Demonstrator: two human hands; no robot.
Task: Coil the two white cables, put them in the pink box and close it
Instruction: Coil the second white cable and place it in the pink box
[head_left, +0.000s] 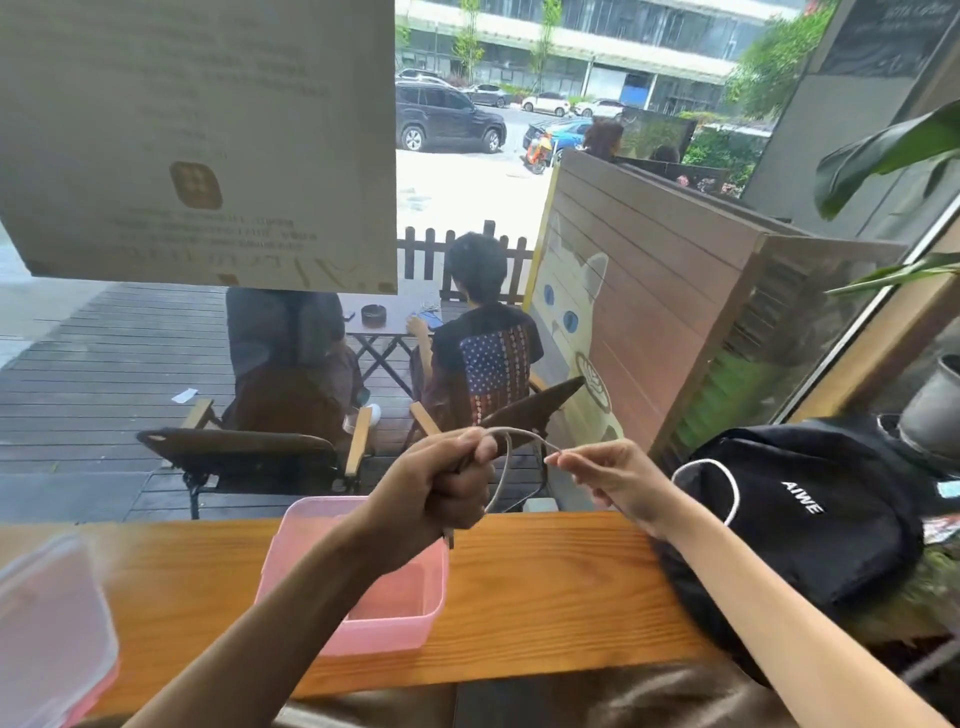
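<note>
My left hand (441, 488) is a fist raised above the wooden counter, gripping a bunch of white cable (505, 467) whose loop arcs out to the right. My right hand (608, 475) pinches the same cable between thumb and fingers, close to the left hand. Below the left forearm the pink box (410, 613) stands open on the counter, and nothing shows inside it. Its clear lid with a pink rim (47, 629) lies at the left edge of view. A second white cable (727, 483) curves over the black bag at right.
A narrow wooden counter (545, 592) runs along a window. A black bag (810, 525) sits at its right end, with a grey pot (935, 415) and plant leaves behind. A paper notice (197, 140) hangs on the glass. Outside, people sit on chairs.
</note>
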